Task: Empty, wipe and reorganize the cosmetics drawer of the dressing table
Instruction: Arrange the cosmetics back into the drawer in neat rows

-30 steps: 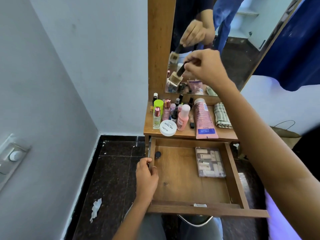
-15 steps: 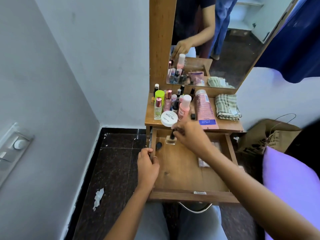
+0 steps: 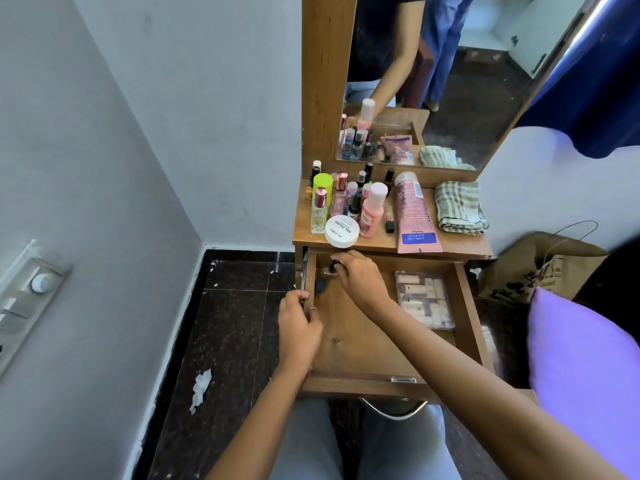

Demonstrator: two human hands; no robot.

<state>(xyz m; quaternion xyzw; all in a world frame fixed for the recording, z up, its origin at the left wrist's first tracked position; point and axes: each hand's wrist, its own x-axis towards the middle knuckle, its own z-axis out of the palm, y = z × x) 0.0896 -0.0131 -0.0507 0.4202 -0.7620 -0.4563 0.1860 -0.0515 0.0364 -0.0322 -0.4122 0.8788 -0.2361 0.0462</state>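
Note:
The wooden drawer (image 3: pixel 360 344) of the dressing table stands pulled out. My left hand (image 3: pixel 299 332) grips its left side wall. My right hand (image 3: pixel 362 280) reaches into the drawer's far left corner and pinches the black cap of a small glass bottle (image 3: pixel 329 270), which my fingers mostly hide. A small dark round item (image 3: pixel 320 285) lies beside it. A clear plastic box of cosmetics (image 3: pixel 424 299) lies at the drawer's right. On the tabletop stand several bottles (image 3: pixel 346 202), a white nail polish remover jar (image 3: pixel 341 231), a pink tube (image 3: pixel 414 213) and a folded checked cloth (image 3: pixel 459 207).
A mirror (image 3: pixel 450 81) rises behind the tabletop. The grey wall with a switch plate (image 3: pixel 24 299) is at the left. A brown paper bag (image 3: pixel 540 268) and a purple cushion (image 3: pixel 585 372) lie at the right. A scrap of paper (image 3: pixel 201 389) lies on the dark floor.
My right hand came down from in front of the mirror with the small bottle and now holds it in the drawer's far left corner. My left hand stayed on the drawer's side.

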